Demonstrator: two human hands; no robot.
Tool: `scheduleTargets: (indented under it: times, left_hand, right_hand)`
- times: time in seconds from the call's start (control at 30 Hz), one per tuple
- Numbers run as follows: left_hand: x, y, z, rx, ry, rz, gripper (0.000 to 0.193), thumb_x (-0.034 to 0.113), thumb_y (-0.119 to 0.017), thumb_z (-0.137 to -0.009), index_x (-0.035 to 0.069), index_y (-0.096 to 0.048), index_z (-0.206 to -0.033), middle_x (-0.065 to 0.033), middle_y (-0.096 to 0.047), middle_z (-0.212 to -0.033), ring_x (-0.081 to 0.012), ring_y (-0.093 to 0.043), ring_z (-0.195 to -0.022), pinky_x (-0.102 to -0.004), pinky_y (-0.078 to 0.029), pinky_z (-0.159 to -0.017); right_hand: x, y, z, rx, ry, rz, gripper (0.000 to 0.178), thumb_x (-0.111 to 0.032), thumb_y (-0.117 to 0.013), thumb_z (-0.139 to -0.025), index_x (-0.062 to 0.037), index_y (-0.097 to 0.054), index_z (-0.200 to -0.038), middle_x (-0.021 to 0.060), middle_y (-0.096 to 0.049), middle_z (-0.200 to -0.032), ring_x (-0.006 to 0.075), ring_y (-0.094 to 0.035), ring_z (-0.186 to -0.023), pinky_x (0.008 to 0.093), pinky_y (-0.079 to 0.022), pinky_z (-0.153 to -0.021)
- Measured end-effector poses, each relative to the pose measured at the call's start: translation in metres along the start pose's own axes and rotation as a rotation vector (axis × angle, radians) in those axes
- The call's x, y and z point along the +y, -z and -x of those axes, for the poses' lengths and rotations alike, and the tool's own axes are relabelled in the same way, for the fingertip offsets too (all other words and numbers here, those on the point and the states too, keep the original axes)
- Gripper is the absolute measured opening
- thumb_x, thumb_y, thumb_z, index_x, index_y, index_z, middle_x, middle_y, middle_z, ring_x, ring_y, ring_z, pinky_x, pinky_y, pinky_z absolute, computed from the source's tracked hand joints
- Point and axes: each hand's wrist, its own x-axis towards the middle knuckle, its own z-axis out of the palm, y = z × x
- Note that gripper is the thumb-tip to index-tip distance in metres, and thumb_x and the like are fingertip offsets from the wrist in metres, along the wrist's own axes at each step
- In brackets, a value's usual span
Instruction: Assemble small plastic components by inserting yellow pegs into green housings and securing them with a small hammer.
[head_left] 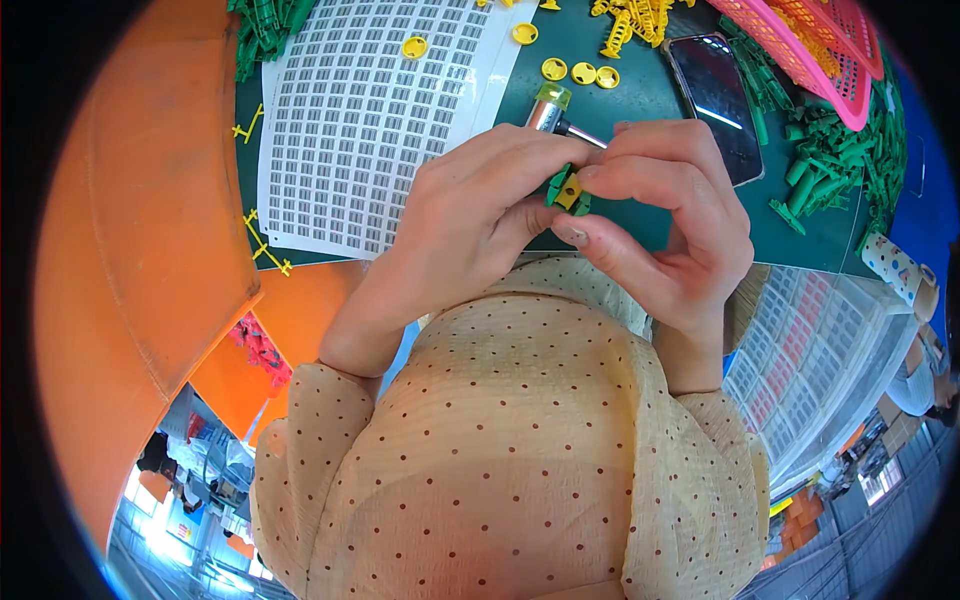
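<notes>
My left hand (pixel 462 198) and my right hand (pixel 680 205) meet in front of my body at the table's near edge. Between their fingertips is a small green and yellow plastic part (pixel 570 192) with a dark hole in its yellow face. The left fingers close round its left side and partly cover it. On the right side, my right index finger and thumb pinch it. Just beyond the hands lies a silver cylinder with a clear yellow-green end (pixel 548 106). A thin metal rod with a dark collar (pixel 582 134) shows beside it, partly hidden by my fingers.
A sheet of printed labels (pixel 355 130) covers the table's left side, with a round yellow piece (pixel 414 47) on it. More yellow discs (pixel 583 73) lie beyond my hands. A phone (pixel 718 105), green plastic pieces (pixel 820 170) and a pink basket (pixel 845 95) are at right.
</notes>
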Motion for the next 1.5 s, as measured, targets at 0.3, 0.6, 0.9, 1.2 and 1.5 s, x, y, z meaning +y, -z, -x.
scheduleTargets:
  times: [0.3,0.6,0.9,1.2,1.5]
  left_hand:
    - [0.001,-0.004,0.009,-0.055,0.186,0.412,0.049,0.005,-0.064,-0.086,0.006,-0.049,-0.133,-0.0083,-0.067,-0.104,-0.0169,-0.066,-0.092,-0.0275,-0.052,-0.080]
    - [0.003,-0.008,0.010,-0.036,0.192,0.457,0.054,0.017,-0.065,-0.090,0.007,-0.044,-0.138,-0.0071,-0.068,-0.098,-0.0129,-0.065,-0.088,-0.0259,-0.051,-0.078]
    - [0.005,-0.008,0.010,-0.008,0.240,0.367,0.045,0.014,-0.064,-0.091,0.006,-0.050,-0.133,-0.0062,-0.068,-0.090,-0.0102,-0.065,-0.080,-0.0229,-0.049,-0.072]
    - [0.005,-0.008,0.007,0.093,0.224,0.494,0.043,0.009,-0.075,-0.080,0.002,-0.059,-0.119,-0.0036,-0.069,-0.092,-0.0120,-0.067,-0.083,-0.0225,-0.052,-0.072]
    - [-0.005,0.006,-0.002,0.098,-0.039,0.186,0.043,-0.001,-0.079,-0.066,-0.003,-0.061,-0.105,-0.0110,-0.067,-0.099,-0.0187,-0.062,-0.091,-0.0301,-0.048,-0.083]
  right_hand:
    - [0.003,-0.002,0.001,0.039,-0.140,-0.134,0.030,-0.017,-0.078,-0.074,-0.0001,-0.066,-0.095,0.0113,-0.059,-0.101,0.0217,-0.057,-0.096,0.0316,-0.046,-0.086]
    - [0.007,0.001,0.004,-0.063,-0.347,-0.459,0.019,-0.011,-0.070,-0.082,0.0002,-0.064,-0.096,0.0093,-0.048,-0.111,0.0182,-0.048,-0.107,0.0298,-0.041,-0.090]
    - [0.006,-0.005,0.004,0.002,-0.487,-0.697,0.016,-0.009,-0.069,-0.082,0.0008,-0.063,-0.094,0.0075,-0.047,-0.112,0.0156,-0.047,-0.108,0.0284,-0.038,-0.093]
    - [0.009,-0.006,0.006,0.028,-0.333,-0.648,0.027,-0.011,-0.072,-0.081,0.0023,-0.065,-0.102,0.0076,-0.052,-0.108,0.0167,-0.051,-0.103,0.0292,-0.042,-0.090]
    - [-0.004,0.002,0.004,0.012,-0.200,-0.289,0.036,-0.008,-0.078,-0.071,0.0020,-0.065,-0.103,0.0145,-0.061,-0.105,0.0215,-0.057,-0.097,0.0298,-0.045,-0.085]
